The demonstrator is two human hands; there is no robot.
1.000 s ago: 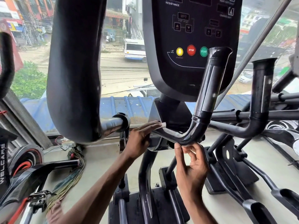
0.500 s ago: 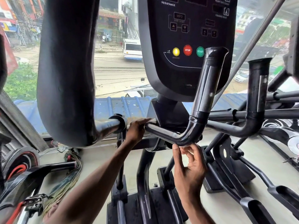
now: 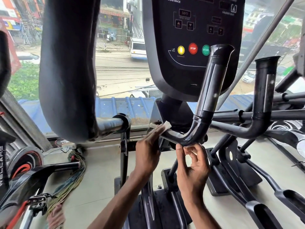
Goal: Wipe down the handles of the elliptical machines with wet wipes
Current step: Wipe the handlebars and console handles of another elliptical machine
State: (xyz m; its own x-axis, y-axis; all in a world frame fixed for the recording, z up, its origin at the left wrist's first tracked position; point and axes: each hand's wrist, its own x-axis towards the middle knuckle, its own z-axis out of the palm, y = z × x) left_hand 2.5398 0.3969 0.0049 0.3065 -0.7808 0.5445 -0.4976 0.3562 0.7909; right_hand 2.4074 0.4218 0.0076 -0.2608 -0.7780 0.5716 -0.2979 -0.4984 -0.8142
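A black bent handle of the elliptical rises in front of the console. Its lower horizontal bar runs left toward the machine's post. My left hand presses a white wet wipe onto that bar, close to the post. Below the handle's bend, my right hand touches the underside of the tube with its fingertips, fingers curled and holding nothing. A thick black padded handle hangs at the upper left.
A second bent black handle stands to the right. Pedal arms cross the floor at lower right. Another machine and a bundle of wires sit at the left. A window lies straight ahead.
My left hand slid left along the bar toward the post, then came back a little to the right, and the wipe shows again above its fingers. The right hand stayed under the bend.
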